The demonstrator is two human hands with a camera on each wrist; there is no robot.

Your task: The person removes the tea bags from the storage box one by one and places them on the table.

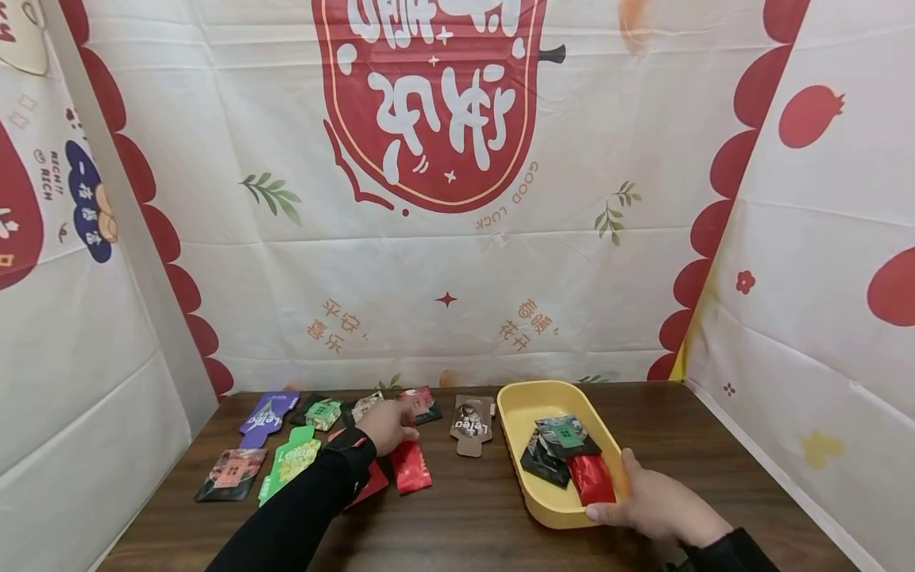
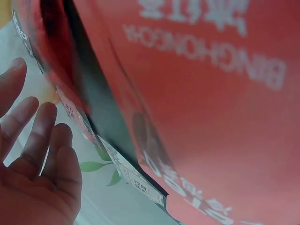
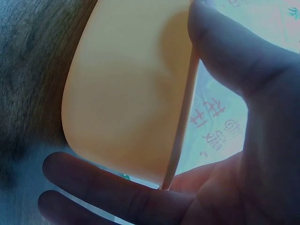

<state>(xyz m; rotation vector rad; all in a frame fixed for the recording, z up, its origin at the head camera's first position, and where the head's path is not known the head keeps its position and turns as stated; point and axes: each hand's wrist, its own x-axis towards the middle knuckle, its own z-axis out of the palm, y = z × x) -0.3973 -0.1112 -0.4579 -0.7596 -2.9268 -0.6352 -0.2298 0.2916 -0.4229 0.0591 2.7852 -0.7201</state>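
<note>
A yellow tray (image 1: 506,409) stands on the dark wooden table, right of centre. It holds black packets (image 1: 561,438) and a red packet (image 1: 592,479). My right hand (image 1: 639,502) grips the tray's near right corner. In the right wrist view the thumb (image 3: 234,51) lies on the tray (image 3: 126,84) rim, with fingers (image 3: 117,187) underneath. My left hand (image 1: 396,423) reaches over several snack packets left of the tray, just above a red packet (image 1: 411,467). The left wrist view shows its fingers (image 2: 35,140) spread and holding nothing beside a large red packet (image 2: 211,93).
Around the left hand lie a purple packet (image 1: 268,415), a green packet (image 1: 293,461), a dark packet (image 1: 232,474), a red-and-black packet (image 1: 423,403) and a brown packet (image 1: 472,427). Printed cloth walls (image 1: 443,278) close the table at the back and both sides.
</note>
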